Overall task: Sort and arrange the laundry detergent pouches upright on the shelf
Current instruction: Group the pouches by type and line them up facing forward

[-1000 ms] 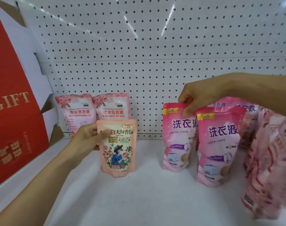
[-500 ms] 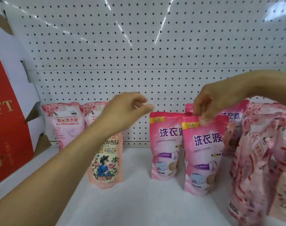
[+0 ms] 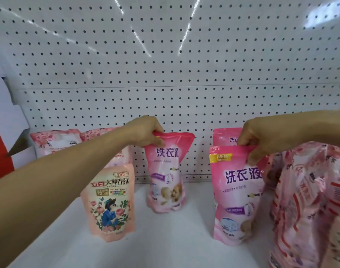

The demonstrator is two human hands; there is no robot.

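Note:
My left hand [image 3: 146,131] grips the top edge of a pink detergent pouch [image 3: 166,176] that stands near the pegboard, its top crumpled. My right hand [image 3: 260,138] pinches the top of a second pink pouch [image 3: 236,194] with a yellow NEW label, upright nearer the front. A peach pouch with a flower picture [image 3: 110,202] stands free at front left. Two pale pink pouches [image 3: 56,142] lean against the back wall at left. Another pink pouch [image 3: 225,137] stands behind the right one.
A white shelf [image 3: 175,238] carries everything, backed by a white pegboard [image 3: 175,64]. Several glossy pink patterned pouches [image 3: 308,206] crowd the right edge. A red and white cardboard box [image 3: 2,144] stands at the far left.
My left hand left the peach pouch, crossed to the right and took the top of the left pink pouch, which now stands apart from the other. My right hand kept hold of its pouch.

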